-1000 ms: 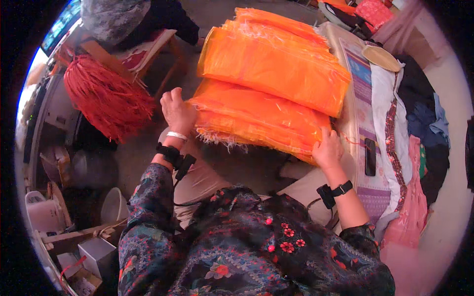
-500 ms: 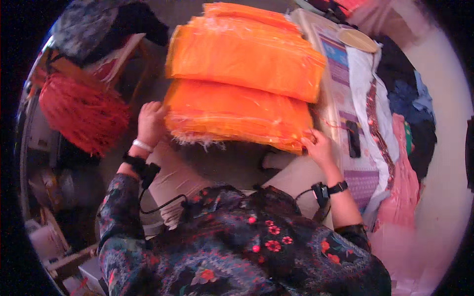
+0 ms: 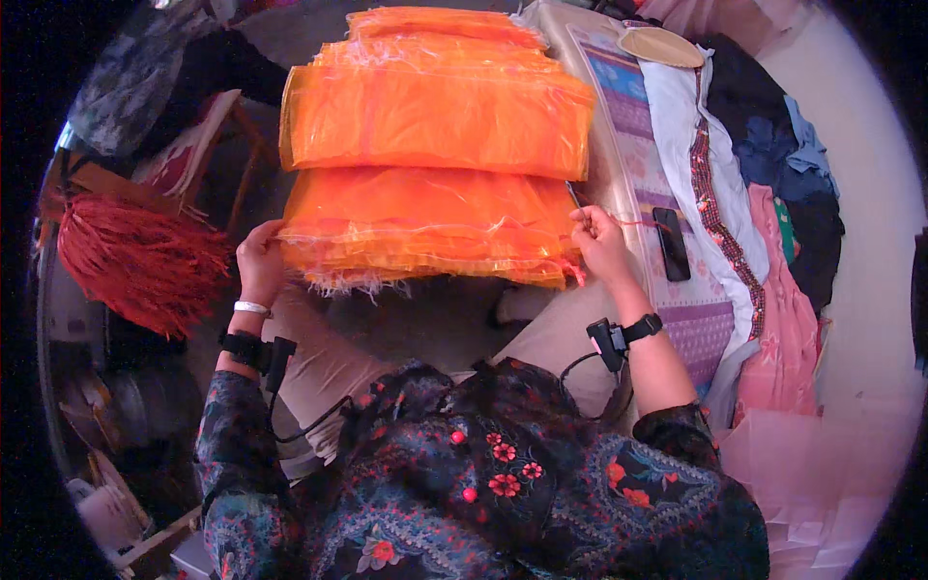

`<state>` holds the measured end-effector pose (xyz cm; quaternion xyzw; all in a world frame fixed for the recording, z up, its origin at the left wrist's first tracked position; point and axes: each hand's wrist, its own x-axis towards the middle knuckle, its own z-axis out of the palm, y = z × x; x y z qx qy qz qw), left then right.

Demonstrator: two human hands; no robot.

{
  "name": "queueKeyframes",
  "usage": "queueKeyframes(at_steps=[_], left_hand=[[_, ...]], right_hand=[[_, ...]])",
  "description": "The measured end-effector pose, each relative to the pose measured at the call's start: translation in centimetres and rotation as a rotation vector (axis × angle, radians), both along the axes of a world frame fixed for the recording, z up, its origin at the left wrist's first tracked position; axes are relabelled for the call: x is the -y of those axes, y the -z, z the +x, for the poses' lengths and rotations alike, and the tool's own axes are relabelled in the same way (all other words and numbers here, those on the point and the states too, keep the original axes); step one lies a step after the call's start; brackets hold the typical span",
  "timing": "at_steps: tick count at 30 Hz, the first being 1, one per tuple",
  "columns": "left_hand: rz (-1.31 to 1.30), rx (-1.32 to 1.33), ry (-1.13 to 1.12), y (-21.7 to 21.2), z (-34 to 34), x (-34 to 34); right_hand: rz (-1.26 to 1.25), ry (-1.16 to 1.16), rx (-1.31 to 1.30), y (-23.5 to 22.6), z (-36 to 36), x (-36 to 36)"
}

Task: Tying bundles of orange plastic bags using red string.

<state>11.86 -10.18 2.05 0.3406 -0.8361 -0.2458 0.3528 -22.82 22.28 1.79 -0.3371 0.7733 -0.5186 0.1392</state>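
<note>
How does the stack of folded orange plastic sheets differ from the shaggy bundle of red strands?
The stack of folded orange plastic sheets is bright orange; the shaggy bundle of red strands is darker. The stack lies in broad, flat layers; the bundle spreads in thin strands. The left hand and right hand are at the stack's edges; neither holds the bundle. Both have loose, stringy ends.

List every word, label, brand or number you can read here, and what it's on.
None can be read.
Orange stack: no lettering I can make out.
Phone: dark screen, no legible text.
Patterned cloth: printed designs, no readable words.
</note>
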Motion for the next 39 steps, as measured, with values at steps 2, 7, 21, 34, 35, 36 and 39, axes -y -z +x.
queueKeyframes(at_steps=[2, 7, 21, 34, 35, 36, 39], left_hand=[[0.088, -0.026, -0.011, 0.9, 0.4, 1.0], [0.503, -0.098, -0.093, 1.7, 0.3, 2.5], [0.337, -0.113, -0.052, 3.5, 0.7, 2.8], [-0.651, 0.506, 0.220, -2.7, 2.3, -0.4], [-0.515, 0.594, 0.216, -0.5, 3.1, -0.6], [-0.415, 0.530, 0.292, 2.1, 4.2, -0.1], [-0.360, 0.592, 0.142, 0.9, 2.6, -2.5]], right_hand=[[0.071, 0.025, 0.003, 0.1, -0.1, 0.3], [-0.147, 0.055, 0.155, -0.3, -0.8, 0.6], [0.127, -0.047, -0.690, -1.9, 4.3, 3.4], [0.243, -0.100, -0.492, 1.9, 2.7, -0.1], [0.228, -0.162, -0.611, 2.6, 3.1, -0.2], [0.201, -0.225, -0.727, 3.1, 3.6, -0.1], [0.360, -0.177, -0.548, 2.8, 3.2, -0.7]])
